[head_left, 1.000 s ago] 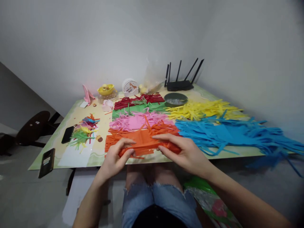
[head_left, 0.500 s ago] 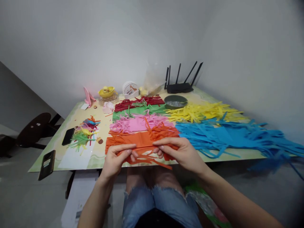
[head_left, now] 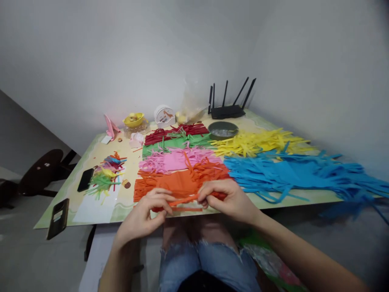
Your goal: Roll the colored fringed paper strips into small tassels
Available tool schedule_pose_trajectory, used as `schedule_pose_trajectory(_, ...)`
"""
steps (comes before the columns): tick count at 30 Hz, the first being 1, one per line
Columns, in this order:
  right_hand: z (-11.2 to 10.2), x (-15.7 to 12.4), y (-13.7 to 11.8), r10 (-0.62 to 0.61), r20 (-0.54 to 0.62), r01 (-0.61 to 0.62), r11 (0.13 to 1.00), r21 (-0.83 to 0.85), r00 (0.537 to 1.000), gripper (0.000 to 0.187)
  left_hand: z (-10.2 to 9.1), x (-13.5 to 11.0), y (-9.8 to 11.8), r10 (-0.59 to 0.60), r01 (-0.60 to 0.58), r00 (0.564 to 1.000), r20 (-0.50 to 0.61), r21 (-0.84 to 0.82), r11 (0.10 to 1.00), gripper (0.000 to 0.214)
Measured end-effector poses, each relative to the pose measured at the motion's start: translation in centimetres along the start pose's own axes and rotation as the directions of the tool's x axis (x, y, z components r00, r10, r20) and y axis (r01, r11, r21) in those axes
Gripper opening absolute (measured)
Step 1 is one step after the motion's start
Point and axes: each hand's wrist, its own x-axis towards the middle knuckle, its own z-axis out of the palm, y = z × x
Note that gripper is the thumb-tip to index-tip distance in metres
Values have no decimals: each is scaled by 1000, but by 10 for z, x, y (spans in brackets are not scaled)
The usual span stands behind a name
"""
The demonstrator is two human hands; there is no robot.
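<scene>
My left hand (head_left: 142, 217) and my right hand (head_left: 226, 198) meet at the table's near edge. Between them runs a thin orange paper strip (head_left: 184, 199); each hand pinches one end of it. Just behind lies the pile of orange strips (head_left: 179, 182). Further back sit pink strips (head_left: 176, 159), green strips (head_left: 179, 141) and dark red strips (head_left: 176, 130). To the right spread yellow strips (head_left: 258, 141) and a wide heap of blue strips (head_left: 300, 174).
A small mixed bundle of coloured strips (head_left: 105, 174) lies at the left, beside a black phone (head_left: 85, 179) and another dark device (head_left: 58, 212). A grey bowl (head_left: 223, 129), a router (head_left: 227, 109), a yellow bowl (head_left: 133, 119) and a white container (head_left: 164, 115) stand at the back.
Both hands let the thick orange bundle go and now pinch a single strip. The hands have come closer together and the left one has dropped slightly.
</scene>
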Motion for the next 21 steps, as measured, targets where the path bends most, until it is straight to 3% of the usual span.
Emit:
schedule_pose_trajectory(2, -1, 2, -6, -120, 65, 128, 982, -137, 991, 26, -1, 4, 10, -34, 40, 998, -56, 120, 992, 17)
schedule_pose_trajectory(5, 0, 4, -12, -229, 121, 249, 949, -195, 966, 27, 9, 15, 15, -44, 55, 996, -83, 142, 988, 19)
schedule_pose_trajectory(9, -1, 1, -10, -283, 135, 307, 927, -215, 949, 26, 21, 27, 9, -40, 39, 999, 25, 18, 999, 15)
schedule_pose_trajectory(11, -7, -2, -9, -277, 144, 305, 920, -245, 950, 27, 22, 28, 3, -18, 19, 1000, -18, 68, 998, 16)
schedule_pose_trajectory(13, -17, -3, -9, -187, 173, 228, 938, -262, 967, 28, 22, 29, -3, 73, -35, 989, -128, 275, 961, 14)
schedule_pose_trajectory(16, -31, 5, -10, 90, 189, -51, 979, -198, 978, 39, 21, 32, -11, 372, -175, 910, -183, 645, 744, 13)
schedule_pose_trajectory(19, -31, 18, -4, 319, 261, -304, 948, -95, 911, 40, 22, 39, -17, 614, -323, 785, -80, 793, 516, 13)
schedule_pose_trajectory(21, -24, 25, 4, 375, 382, -411, 912, 14, 845, 35, 22, 43, -20, 691, -377, 722, -36, 817, 437, 16)
